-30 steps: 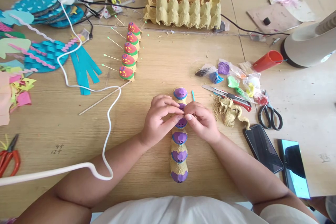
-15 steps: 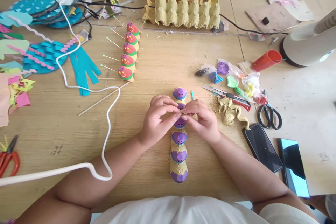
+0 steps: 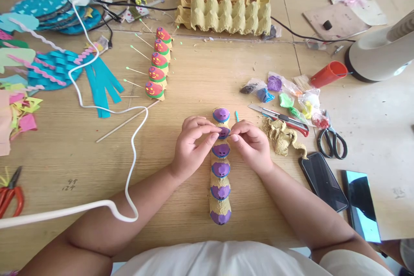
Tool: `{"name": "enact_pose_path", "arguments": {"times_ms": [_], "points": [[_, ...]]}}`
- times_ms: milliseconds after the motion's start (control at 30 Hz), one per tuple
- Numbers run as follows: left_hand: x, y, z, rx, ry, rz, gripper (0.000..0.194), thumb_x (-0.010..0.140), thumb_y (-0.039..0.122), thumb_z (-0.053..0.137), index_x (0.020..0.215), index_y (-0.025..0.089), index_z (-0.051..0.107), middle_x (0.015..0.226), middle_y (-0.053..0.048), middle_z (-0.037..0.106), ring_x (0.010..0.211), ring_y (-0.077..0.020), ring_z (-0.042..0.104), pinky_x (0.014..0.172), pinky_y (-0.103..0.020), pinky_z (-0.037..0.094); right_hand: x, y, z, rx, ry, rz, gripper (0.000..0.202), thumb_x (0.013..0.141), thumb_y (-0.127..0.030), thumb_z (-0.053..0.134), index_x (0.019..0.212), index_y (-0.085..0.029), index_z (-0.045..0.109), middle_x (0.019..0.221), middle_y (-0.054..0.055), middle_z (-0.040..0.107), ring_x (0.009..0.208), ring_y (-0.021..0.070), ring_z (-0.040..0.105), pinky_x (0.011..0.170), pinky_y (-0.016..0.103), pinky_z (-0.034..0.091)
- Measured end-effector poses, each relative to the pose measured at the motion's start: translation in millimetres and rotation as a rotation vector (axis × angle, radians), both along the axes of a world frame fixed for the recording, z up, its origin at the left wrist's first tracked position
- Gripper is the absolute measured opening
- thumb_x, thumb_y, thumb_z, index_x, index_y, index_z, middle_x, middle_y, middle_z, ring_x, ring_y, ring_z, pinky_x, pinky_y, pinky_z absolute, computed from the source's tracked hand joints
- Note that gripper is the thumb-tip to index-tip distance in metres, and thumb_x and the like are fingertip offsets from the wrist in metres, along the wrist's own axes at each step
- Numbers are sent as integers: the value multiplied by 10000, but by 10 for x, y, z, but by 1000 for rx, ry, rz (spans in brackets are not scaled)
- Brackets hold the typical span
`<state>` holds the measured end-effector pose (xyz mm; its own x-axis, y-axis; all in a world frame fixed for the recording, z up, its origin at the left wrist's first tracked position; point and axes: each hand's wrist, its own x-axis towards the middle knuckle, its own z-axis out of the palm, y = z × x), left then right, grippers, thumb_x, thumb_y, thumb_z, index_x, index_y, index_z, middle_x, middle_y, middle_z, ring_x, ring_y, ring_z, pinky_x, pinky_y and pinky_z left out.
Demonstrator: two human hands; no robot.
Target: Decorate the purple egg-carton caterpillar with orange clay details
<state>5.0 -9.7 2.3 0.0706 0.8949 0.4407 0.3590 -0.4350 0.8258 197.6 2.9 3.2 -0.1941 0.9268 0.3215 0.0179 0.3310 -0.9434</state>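
I see the rough, purple-domed carton strip (image 3: 221, 169) ending near the table (image 3: 174, 220) front edge, grained wood either side; left hand (image 3: 194, 146) parted above it, right hand (image 3: 251, 144) pinched, contents unclear.

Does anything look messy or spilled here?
Yes: torn tan scraps and crumbs lie messily right of the right hand, beside a utility knife with its blade out. They look odd beside the tidy purple-topped carton strip.

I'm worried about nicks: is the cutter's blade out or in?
Out: its bare metal blade juts from the left end of the handle, near the right hand.
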Motion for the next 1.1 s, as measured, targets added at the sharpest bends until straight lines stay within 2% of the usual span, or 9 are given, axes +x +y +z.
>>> {"name": "enact_pose_path", "arguments": {"times_ms": [267, 433, 600, 833, 1100], "points": [[3, -4, 20, 49, 32, -42, 96, 956, 219, 710, 1028, 259, 760, 1005, -30, 717, 1092, -205, 616, 1074, -440, 483, 1, 7, -5, -14, 4, 9, 152, 981, -318, 686, 858, -228, 683, 805, 15, 657, 754, 156, 601, 725, 318, 490], [-5, -15, 33, 114, 88, -63, 102, 912, 235, 769, 1008, 266, 753, 1003, -27, 720, 1101, -217, 605, 1076, -462, 491, -11, -5, 11, -13, -9, 47, 154, 973, -306, 696, 843, -224, 686, 798, 17, 662, 743, 153, 610, 708, 312, 493], [-8, -20, 27, 147, 104, -45, 109, 904, 233, 778, 1000, 281, 757, 985, -21, 720, 1106, -218, 603, 1069, -460, 504, -22, -16, 8, -17, -8, 89, 119, 952, -281, 724, 850, -226, 697, 792, 12, 667, 733, 145, 612, 686, 297, 490], [-8, -11, 20, 154, 91, -36, 101, 907, 206, 773, 970, 284, 765, 953, -10, 716, 1085, -204, 607, 1064, -451, 513, -21, -7, 12, -19, -10, 111, 145, 952, -330, 728, 851, -227, 709, 780, 14, 686, 738, 151, 624, 699, 298, 504], [-5, -14, 26, 135, 90, -23, 95, 920, 175, 750, 941, 267, 750, 933, -5, 716, 1087, -200, 602, 1061, -442, 512, -16, -17, 39, -46, -54, 103, 314, 1043, -446, 563, 921, -224, 748, 837, 48, 733, 839, 184, 691, 810, 345, 546]]}}
